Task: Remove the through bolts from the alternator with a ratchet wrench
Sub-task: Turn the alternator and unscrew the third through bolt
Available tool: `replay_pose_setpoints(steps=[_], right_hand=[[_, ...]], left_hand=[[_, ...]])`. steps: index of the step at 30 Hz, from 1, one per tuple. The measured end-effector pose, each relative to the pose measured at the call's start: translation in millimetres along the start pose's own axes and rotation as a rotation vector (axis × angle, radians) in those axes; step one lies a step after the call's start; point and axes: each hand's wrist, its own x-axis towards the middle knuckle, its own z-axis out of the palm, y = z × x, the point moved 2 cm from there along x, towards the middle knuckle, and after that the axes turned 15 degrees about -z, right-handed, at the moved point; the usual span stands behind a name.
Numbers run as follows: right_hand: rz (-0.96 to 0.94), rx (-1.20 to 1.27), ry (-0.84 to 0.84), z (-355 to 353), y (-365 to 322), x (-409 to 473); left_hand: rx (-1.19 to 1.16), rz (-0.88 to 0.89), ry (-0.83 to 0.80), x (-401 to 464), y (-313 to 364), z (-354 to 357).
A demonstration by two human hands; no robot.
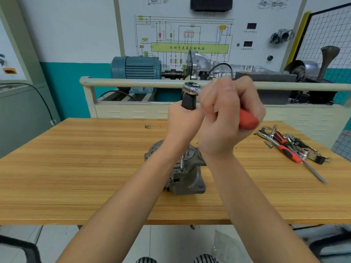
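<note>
The grey alternator point(187, 175) stands on the wooden table point(85, 168), partly hidden behind my forearms. A small silver socket piece point(182, 160) stands upright on its top face. Both hands are raised well above the alternator. My right hand point(228, 118) is closed around the red handle of the ratchet wrench point(247, 120), whose chrome head point(190, 87) points left. My left hand point(182, 120) grips a dark socket-like piece point(188, 101) directly under the ratchet head. Whether that piece is seated on the ratchet cannot be told.
A pile of tools point(290, 147) lies at the table's right: another ratchet, red-handled screwdrivers, sockets and bits. Behind the table stands a cream trolley rail point(133, 83) with a blue motor point(136, 68) and a gearbox. A dark chair edge point(20, 247) sits at the lower left.
</note>
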Motion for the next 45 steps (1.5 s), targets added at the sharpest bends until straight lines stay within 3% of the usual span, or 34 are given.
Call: replay_pose_setpoints(steps=[3, 8, 11, 15, 18, 21, 23, 25, 29, 33, 36, 39, 41, 45], right_hand=[[0.160, 0.202, 0.144, -10, 7, 10], [0.707, 0.553, 0.456, -33, 32, 23], [0.843, 0.682, 0.626, -39, 44, 25], [0.814, 0.633, 0.631, -38, 44, 23], [0.626, 0.517, 0.420, -27, 30, 20], [0.226, 0.260, 0.126, -7, 12, 12], [0.074, 0.110, -0.026, 4, 3, 2], [0.043, 0.063, -0.076, 8, 0, -4], [0.137, 0.170, 0.037, 1, 4, 5], [0.532, 0.415, 0.326, -22, 21, 23], [0.764, 0.564, 0.548, -39, 34, 24], [0.829, 0.623, 0.658, -42, 44, 24], [0.822, 0.570, 0.639, -38, 41, 25], [0.636, 0.489, 0.425, -25, 23, 22]], left_hand=[[0.007, -0.081, -0.199, 7, 5, -13], [-0.121, -0.023, -0.464, 12, 16, -20], [-0.121, -0.065, -0.516, 10, 16, -14], [-0.131, -0.096, -0.319, 12, 15, -10], [-0.134, -0.104, -0.089, 13, 15, -6], [-0.072, -0.050, 0.122, 16, 10, -4], [0.048, 0.049, 0.183, 18, 4, -1], [0.103, 0.110, 0.154, 15, 1, 1], [-0.035, 0.012, 0.031, 11, 10, -14], [-0.073, -0.100, -0.375, 9, 16, -20], [0.004, -0.125, -0.483, 9, 13, -19], [-0.010, -0.175, -0.430, 10, 12, -15], [-0.026, -0.190, -0.340, 10, 11, -13], [-0.100, -0.178, -0.161, 10, 12, -7]])
